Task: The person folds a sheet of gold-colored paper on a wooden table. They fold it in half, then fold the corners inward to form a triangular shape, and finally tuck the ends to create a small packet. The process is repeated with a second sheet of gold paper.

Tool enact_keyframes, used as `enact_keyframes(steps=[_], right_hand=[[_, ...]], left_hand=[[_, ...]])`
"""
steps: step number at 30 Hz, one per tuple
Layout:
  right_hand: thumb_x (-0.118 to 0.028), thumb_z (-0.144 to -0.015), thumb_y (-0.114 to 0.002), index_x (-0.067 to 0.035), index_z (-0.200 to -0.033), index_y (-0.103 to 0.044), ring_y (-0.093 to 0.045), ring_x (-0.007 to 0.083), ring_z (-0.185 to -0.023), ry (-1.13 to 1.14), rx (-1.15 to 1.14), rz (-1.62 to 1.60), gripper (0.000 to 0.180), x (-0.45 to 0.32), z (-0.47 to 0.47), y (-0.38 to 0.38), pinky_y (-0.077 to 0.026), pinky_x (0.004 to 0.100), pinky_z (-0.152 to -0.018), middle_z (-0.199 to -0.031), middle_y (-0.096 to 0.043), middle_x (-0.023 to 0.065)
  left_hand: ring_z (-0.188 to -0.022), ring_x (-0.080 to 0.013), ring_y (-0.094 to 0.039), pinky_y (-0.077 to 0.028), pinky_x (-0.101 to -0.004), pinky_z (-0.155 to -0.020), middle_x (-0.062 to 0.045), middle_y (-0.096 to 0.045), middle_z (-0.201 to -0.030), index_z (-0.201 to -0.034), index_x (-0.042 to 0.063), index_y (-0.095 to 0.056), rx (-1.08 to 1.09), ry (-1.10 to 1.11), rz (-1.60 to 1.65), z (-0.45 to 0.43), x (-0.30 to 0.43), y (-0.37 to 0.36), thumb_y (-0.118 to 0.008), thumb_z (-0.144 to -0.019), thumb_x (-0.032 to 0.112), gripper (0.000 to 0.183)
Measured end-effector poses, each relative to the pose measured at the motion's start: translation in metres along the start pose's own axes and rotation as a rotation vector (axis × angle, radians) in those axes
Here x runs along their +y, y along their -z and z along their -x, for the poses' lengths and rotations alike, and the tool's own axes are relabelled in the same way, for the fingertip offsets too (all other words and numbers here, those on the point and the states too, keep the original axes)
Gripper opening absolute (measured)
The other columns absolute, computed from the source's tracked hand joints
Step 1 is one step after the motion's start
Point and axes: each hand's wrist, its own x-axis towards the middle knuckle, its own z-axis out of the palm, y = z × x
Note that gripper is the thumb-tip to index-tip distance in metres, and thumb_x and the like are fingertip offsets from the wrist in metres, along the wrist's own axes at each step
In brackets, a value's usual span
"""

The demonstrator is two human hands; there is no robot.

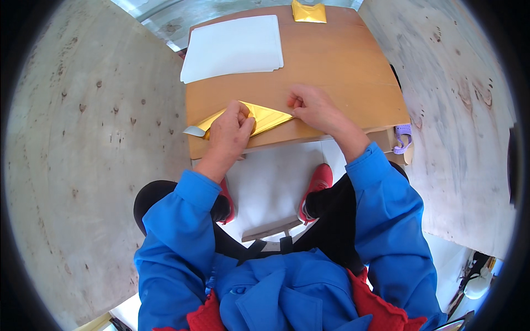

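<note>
A folded sheet of shiny gold foil paper lies near the front edge of the wooden desk, creased into a long shape with pointed ends. At its left end a strip curls up and shows a whitish side. My left hand rests on the middle of the sheet, thumb and fingers pinching it. The fingertips of my right hand meet the sheet's right-hand point, thumb and forefinger close together on it.
White paper sheets are stacked at the back left of the desk. A folded gold foil piece sits at the far edge. Pale wooden boards flank the desk, and a purple strap hangs by its right front corner.
</note>
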Motion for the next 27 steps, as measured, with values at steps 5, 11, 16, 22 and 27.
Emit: enact_keyframes(steps=[5,11,16,22,27], right_hand=[[0.000,-0.085,-0.069,-0.001,-0.097,-0.067,-0.065,0.0203,-0.077,0.011,0.002,0.019,0.012,0.002,-0.001,-0.001,-0.054,0.0344,-0.070,-0.083,-0.067,0.0085],[-0.001,-0.085,-0.071,-0.002,-0.097,-0.068,-0.066,0.0209,-0.078,0.010,0.009,0.040,0.012,0.004,-0.001,-0.002,-0.055,0.0350,-0.071,-0.084,-0.069,0.0091],[-0.001,-0.086,-0.071,-0.002,-0.096,-0.068,-0.066,0.0207,-0.078,0.014,0.017,0.048,0.011,0.005,-0.001,-0.003,-0.055,0.0351,-0.071,-0.084,-0.069,0.0088],[-0.005,-0.085,-0.074,-0.003,-0.095,-0.067,-0.067,0.0280,-0.085,0.040,0.113,0.107,0.013,-0.006,0.008,-0.008,-0.054,0.0401,-0.076,-0.089,-0.069,0.0107],[-0.017,-0.083,-0.081,0.000,-0.121,-0.064,-0.059,0.0368,-0.121,0.514,0.265,0.360,0.045,-0.029,0.049,-0.039,-0.047,0.0489,-0.106,-0.126,-0.064,0.0178]], left_hand=[[-0.069,-0.0248,-0.066,-0.053,-0.0379,-0.066,-0.010,-0.067,-0.075,-0.098,0.002,-0.062,0.016,0.011,-0.016,0.000,0.003,-0.001,-0.070,-0.091,0.013,0.015],[-0.069,-0.0247,-0.068,-0.053,-0.0375,-0.067,-0.011,-0.069,-0.075,-0.095,0.002,-0.065,0.013,0.023,-0.031,-0.002,0.007,0.001,-0.070,-0.091,0.014,0.013],[-0.070,-0.0223,-0.068,-0.053,-0.0361,-0.067,-0.010,-0.070,-0.076,-0.094,0.002,-0.068,0.010,0.027,-0.034,-0.002,0.007,0.001,-0.070,-0.091,0.016,0.014],[-0.071,-0.0183,-0.069,-0.054,-0.0332,-0.067,-0.009,-0.072,-0.079,-0.096,0.003,-0.072,0.008,0.013,-0.052,-0.005,0.006,0.001,-0.072,-0.090,0.018,0.017],[-0.073,-0.0243,-0.070,-0.054,-0.0383,-0.068,-0.010,-0.073,-0.080,-0.099,0.003,-0.072,0.005,0.039,-0.085,-0.006,0.006,0.000,-0.070,-0.091,0.015,0.015]])
